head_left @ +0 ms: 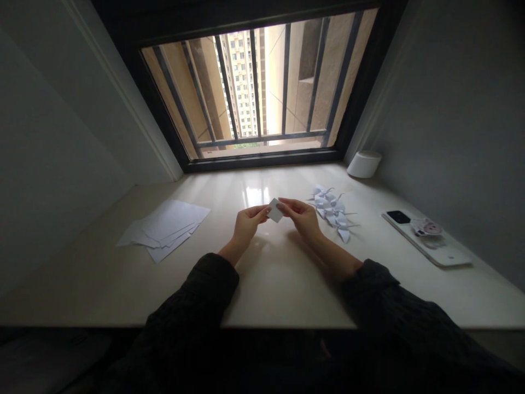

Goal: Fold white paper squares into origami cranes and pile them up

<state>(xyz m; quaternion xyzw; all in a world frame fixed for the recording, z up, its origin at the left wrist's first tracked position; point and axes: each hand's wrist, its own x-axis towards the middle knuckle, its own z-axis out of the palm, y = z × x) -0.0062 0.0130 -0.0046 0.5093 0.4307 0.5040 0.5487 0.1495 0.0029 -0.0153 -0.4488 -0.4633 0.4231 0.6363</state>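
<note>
A small folded square of white paper (275, 211) is held up over the middle of the counter, turned so a corner points down. My left hand (248, 223) pinches its left corner between thumb and fingers. On the opposite corner, my right hand (302, 217) has a similar pinch. Just right of my right hand lies a cluster of white folded paper cranes (331, 209) with thin pointed ends. Farther off to the left, several loose white paper sheets (170, 224) overlap in a fanned pile.
A phone (426, 238) with a cartoon grip on its back lies at the right. Near the window's right corner stands a white rounded container (364, 164). The barred window (262, 163) closes off the far side; the counter's front edge (287, 327) runs below my forearms.
</note>
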